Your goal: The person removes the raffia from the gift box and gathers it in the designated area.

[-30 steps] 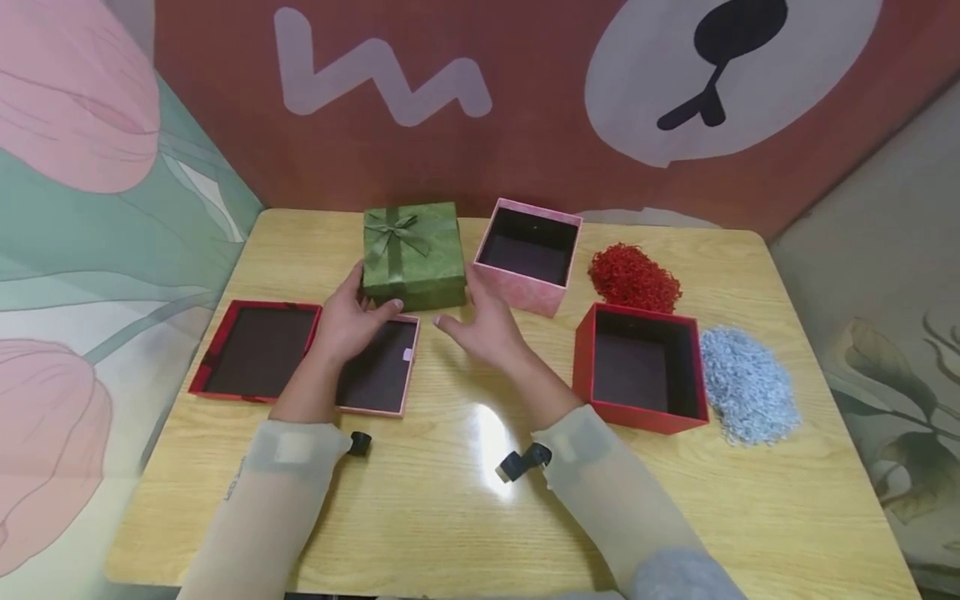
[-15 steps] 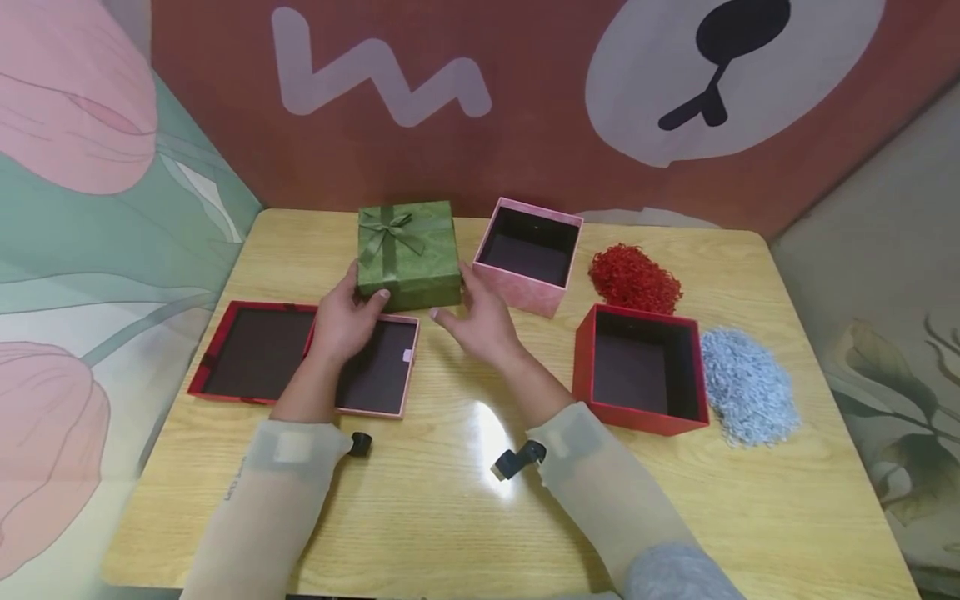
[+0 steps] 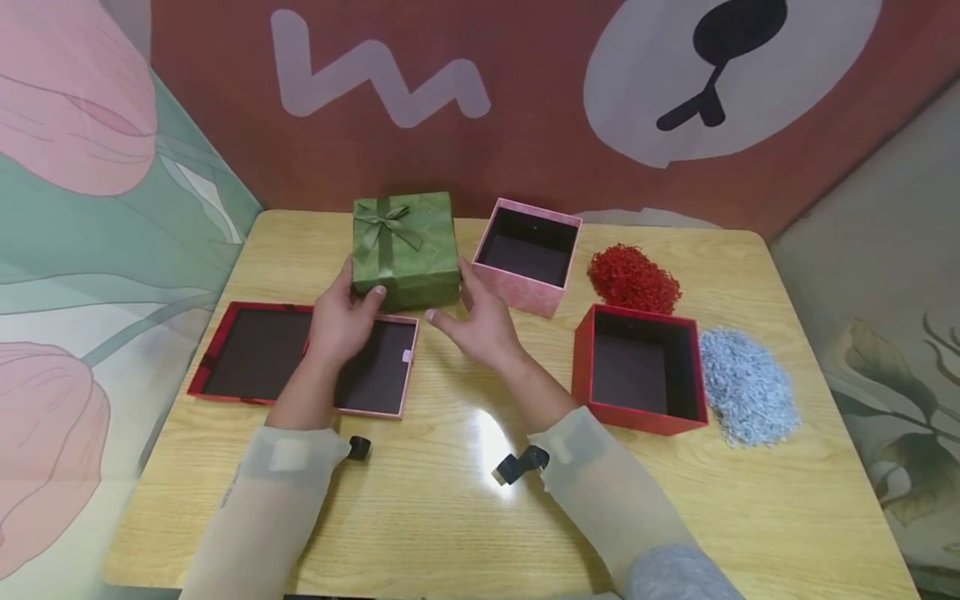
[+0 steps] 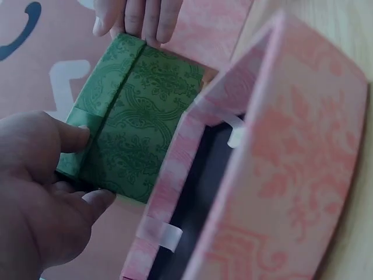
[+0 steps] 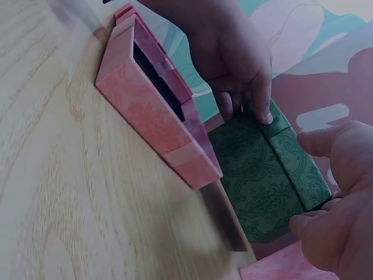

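A green gift box [image 3: 408, 246] with a ribbon bow is at the back left of the table. My left hand [image 3: 341, 321] grips its front left corner, thumb on the front face and fingers along the left side. My right hand [image 3: 483, 325] touches the right side with fairly straight fingers, its thumb spread away from the box. In the left wrist view the patterned front of the green box [image 4: 134, 122] shows between both hands. A pink lid [image 3: 382, 367] lies hollow side up below my left hand, beside a red lid [image 3: 258, 350], also hollow side up.
An uncovered pink box [image 3: 528, 250] stands just right of the green one. Farther right are an uncovered red box [image 3: 637, 367], a heap of red shredded paper [image 3: 633, 279] and a heap of pale blue shredded paper [image 3: 750, 387]. A wall [image 3: 525, 158] borders the table's back.
The green box has shifted slightly left, and its top now sits a little higher in the head view. Both hands have moved left with it; the other boxes and lids stay put.
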Motion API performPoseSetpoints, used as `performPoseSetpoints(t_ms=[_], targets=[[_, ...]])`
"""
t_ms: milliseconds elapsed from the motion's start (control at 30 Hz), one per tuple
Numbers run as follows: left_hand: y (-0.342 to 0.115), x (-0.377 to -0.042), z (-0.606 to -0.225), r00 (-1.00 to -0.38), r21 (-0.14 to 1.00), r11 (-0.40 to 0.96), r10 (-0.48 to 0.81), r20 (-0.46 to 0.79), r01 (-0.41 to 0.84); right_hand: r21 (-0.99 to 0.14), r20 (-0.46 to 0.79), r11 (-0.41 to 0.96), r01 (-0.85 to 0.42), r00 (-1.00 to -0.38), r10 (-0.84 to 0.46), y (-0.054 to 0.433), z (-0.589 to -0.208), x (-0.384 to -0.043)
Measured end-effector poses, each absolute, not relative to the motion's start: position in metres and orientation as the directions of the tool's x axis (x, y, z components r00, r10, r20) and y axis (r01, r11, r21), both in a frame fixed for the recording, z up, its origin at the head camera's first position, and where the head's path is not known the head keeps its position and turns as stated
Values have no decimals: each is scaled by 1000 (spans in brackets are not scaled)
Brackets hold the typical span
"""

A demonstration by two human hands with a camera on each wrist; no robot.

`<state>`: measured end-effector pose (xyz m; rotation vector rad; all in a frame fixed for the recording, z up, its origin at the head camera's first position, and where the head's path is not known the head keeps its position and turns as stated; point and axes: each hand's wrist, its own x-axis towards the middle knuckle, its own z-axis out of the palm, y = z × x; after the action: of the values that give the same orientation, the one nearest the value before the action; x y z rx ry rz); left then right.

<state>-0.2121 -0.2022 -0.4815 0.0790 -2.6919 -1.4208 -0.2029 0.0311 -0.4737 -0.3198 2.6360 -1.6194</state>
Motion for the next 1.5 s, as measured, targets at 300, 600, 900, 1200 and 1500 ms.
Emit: performPoseSetpoints(t_ms=[300, 600, 900, 1200, 1500], targets=[[-196, -189, -460, -993, 862, 507, -96, 72, 14, -911, 73, 387, -144, -979, -192, 42, -453, -181], [-184, -170, -446, -985, 859, 504, -79, 154, 94, -931, 155, 301, -206, -970, -186, 55, -439, -159], [-178, -154, -436, -980, 834, 539, -70, 187, 120, -935, 177, 274, -225, -965, -191, 63, -433, -140], [-175, -136, -431, -977, 829, 537, -36, 210, 158, -926, 224, 261, -272, -954, -198, 71, -432, -123], [-167, -120, -428, -977, 851, 500, -46, 209, 159, -923, 223, 272, -271, -955, -196, 78, -428, -105]])
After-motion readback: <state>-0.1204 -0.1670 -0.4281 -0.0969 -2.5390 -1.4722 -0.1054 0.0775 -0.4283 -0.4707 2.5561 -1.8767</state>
